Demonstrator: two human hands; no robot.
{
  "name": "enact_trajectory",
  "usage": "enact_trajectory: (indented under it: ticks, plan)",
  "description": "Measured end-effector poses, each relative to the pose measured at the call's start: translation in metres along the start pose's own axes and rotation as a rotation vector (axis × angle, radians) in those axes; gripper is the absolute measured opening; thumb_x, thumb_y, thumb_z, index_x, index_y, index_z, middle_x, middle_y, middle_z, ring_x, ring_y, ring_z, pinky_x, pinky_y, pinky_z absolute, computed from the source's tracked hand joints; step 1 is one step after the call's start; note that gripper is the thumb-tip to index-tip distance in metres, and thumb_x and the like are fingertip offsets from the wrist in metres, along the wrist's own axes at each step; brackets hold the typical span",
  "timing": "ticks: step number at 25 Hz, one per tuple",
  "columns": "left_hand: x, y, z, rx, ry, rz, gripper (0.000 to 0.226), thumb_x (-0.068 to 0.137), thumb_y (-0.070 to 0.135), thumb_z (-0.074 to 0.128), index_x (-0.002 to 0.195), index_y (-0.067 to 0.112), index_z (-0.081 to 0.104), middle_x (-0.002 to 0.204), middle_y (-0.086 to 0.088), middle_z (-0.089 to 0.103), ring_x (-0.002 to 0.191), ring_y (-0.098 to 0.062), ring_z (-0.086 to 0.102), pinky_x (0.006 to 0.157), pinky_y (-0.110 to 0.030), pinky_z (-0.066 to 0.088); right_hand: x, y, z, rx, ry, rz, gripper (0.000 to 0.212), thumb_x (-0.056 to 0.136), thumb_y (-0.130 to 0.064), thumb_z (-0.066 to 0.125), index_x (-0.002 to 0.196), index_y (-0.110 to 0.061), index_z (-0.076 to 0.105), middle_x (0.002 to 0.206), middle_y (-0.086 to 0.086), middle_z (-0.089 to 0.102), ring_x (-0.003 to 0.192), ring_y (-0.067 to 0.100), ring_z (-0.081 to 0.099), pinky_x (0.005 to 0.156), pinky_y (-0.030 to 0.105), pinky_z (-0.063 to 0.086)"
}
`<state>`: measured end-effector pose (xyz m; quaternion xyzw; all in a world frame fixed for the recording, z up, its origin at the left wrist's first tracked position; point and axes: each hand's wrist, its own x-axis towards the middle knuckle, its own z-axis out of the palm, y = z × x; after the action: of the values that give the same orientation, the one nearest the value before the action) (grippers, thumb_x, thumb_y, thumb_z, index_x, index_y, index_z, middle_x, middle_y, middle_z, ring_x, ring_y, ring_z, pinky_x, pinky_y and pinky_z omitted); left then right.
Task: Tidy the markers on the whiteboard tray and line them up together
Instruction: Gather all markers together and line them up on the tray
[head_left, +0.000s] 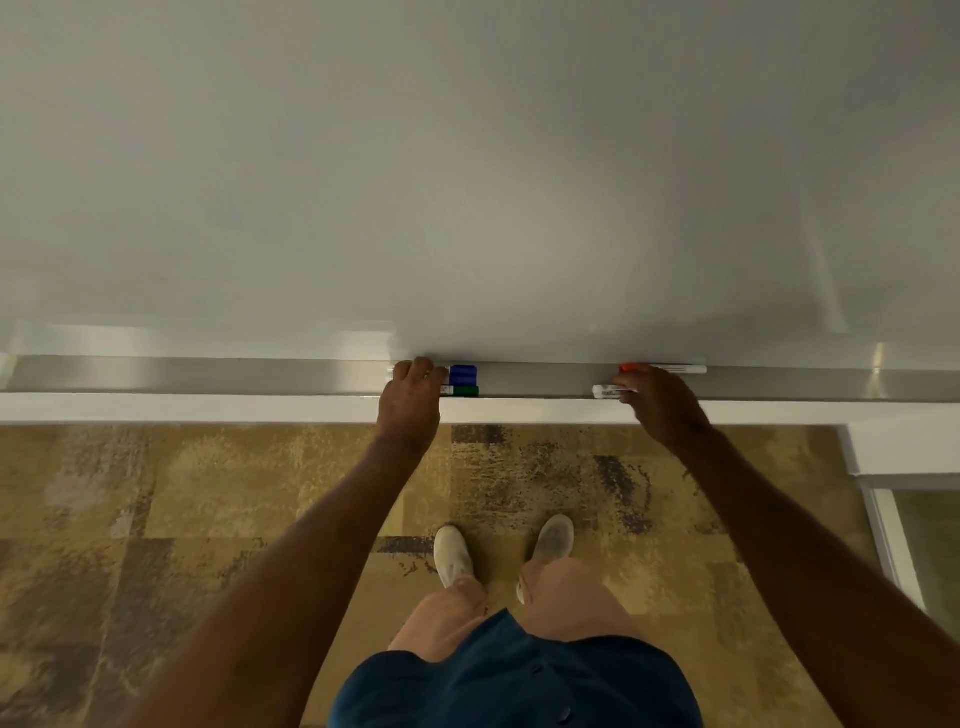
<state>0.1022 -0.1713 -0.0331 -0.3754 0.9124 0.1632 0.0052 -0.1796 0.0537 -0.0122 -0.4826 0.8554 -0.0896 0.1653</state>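
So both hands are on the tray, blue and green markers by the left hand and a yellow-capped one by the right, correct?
Not quite: the head view shows the cap by the right hand is orange, not yellow. The rest holds: both hands are on the tray, with the blue marker and green marker by the left hand.

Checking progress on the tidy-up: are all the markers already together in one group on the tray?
No, the blue marker and green marker lie apart from the orange marker.

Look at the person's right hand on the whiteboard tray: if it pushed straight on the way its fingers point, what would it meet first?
Probably the orange-capped marker lying just beyond the right hand, at the back of the tray; then the whiteboard. Depth is unclear.
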Motion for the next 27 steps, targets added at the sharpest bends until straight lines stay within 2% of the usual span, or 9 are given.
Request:
enact_trajectory:
  ticks: [2, 4, 6, 8, 11, 14, 17, 20, 27]
  plan:
    - [0.0, 0.0, 0.0, -0.002, 0.006, -0.002, 0.04, 0.081, 0.001, 0.072, 0.12, 0.01, 0.066, 0.12, -0.013, 0.064, 0.108, -0.032, 0.057, 0.076, -0.04, 0.057, 0.009, -0.036, 0.005, 0.04, -0.017, -0.094, 0.024, 0.094, -0.004, 0.063, 0.116, -0.009, 0.072, 0.105, 0.013, 0.071, 0.093, 0.028, 0.066, 0.076, 0.033, 0.049]
    - [0.0, 0.001, 0.001, -0.006, 0.008, -0.002, 0.041, 0.08, 0.0, 0.073, 0.119, 0.01, 0.067, 0.12, -0.012, 0.064, 0.108, -0.031, 0.057, 0.076, -0.04, 0.057, 0.021, -0.076, 0.018, 0.06, 0.021, -0.163, 0.023, 0.094, -0.006, 0.063, 0.114, -0.011, 0.072, 0.099, 0.008, 0.07, 0.086, 0.023, 0.064, 0.07, 0.029, 0.046]
    - [0.0, 0.0, 0.001, -0.004, 0.01, -0.002, 0.04, 0.08, 0.0, 0.073, 0.118, 0.01, 0.067, 0.12, -0.012, 0.064, 0.107, -0.031, 0.058, 0.076, -0.04, 0.057, 0.034, -0.109, 0.034, 0.057, 0.052, -0.179, 0.025, 0.09, -0.005, 0.067, 0.113, -0.012, 0.073, 0.099, 0.007, 0.069, 0.087, 0.023, 0.064, 0.072, 0.03, 0.049]
    - [0.0, 0.001, 0.0, -0.009, 0.017, -0.009, 0.039, 0.081, 0.0, 0.073, 0.117, 0.01, 0.067, 0.119, -0.012, 0.064, 0.107, -0.031, 0.057, 0.075, -0.04, 0.057, 0.042, -0.127, 0.047, 0.013, 0.019, -0.161, 0.032, 0.085, -0.001, 0.07, 0.115, -0.013, 0.072, 0.105, 0.006, 0.069, 0.095, 0.024, 0.064, 0.08, 0.035, 0.053]
    - [0.0, 0.001, -0.001, -0.012, 0.023, -0.003, 0.04, 0.08, -0.003, 0.071, 0.117, 0.01, 0.068, 0.119, -0.012, 0.064, 0.107, -0.031, 0.057, 0.075, -0.04, 0.057, 0.041, -0.131, 0.062, -0.033, -0.044, -0.148, 0.043, 0.081, 0.006, 0.067, 0.121, -0.011, 0.07, 0.117, 0.009, 0.064, 0.108, 0.029, 0.061, 0.088, 0.042, 0.051]
    - [0.0, 0.001, -0.001, -0.015, 0.029, -0.005, 0.041, 0.079, -0.006, 0.069, 0.117, 0.009, 0.068, 0.119, -0.012, 0.064, 0.107, -0.032, 0.057, 0.075, -0.041, 0.057, 0.039, -0.127, 0.063, 0.064, -0.057, -0.137, 0.048, 0.085, 0.006, 0.064, 0.127, -0.018, 0.065, 0.12, 0.009, 0.065, 0.109, 0.028, 0.061, 0.088, 0.041, 0.053]
    - [-0.001, 0.001, 0.0, -0.013, 0.033, 0.005, 0.039, 0.079, -0.006, 0.069, 0.116, 0.008, 0.067, 0.119, -0.013, 0.064, 0.106, -0.033, 0.057, 0.074, -0.042, 0.058, 0.04, -0.121, 0.054, 0.209, -0.035, -0.062, 0.03, 0.093, -0.008, 0.063, 0.118, -0.023, 0.061, 0.113, 0.004, 0.071, 0.099, 0.025, 0.066, 0.081, 0.04, 0.057]
    - [0.0, 0.001, 0.0, -0.018, 0.036, 0.001, 0.039, 0.08, -0.005, 0.068, 0.116, 0.008, 0.068, 0.118, -0.012, 0.064, 0.106, -0.032, 0.057, 0.074, -0.041, 0.057, 0.041, -0.121, 0.053, 0.15, 0.124, -0.036, 0.019, 0.094, -0.017, 0.064, 0.113, -0.019, 0.066, 0.104, 0.005, 0.074, 0.093, 0.026, 0.069, 0.076, 0.037, 0.057]
    - [0.0, -0.001, 0.003, -0.005, 0.024, 0.006, 0.039, 0.081, -0.002, 0.07, 0.118, 0.009, 0.067, 0.121, -0.012, 0.063, 0.109, -0.032, 0.056, 0.076, -0.041, 0.057, 0.033, -0.122, 0.075, 0.119, 0.156, -0.067, 0.039, 0.089, 0.007, 0.062, 0.122, -0.01, 0.072, 0.115, 0.011, 0.066, 0.108, 0.028, 0.061, 0.082, 0.032, 0.055]
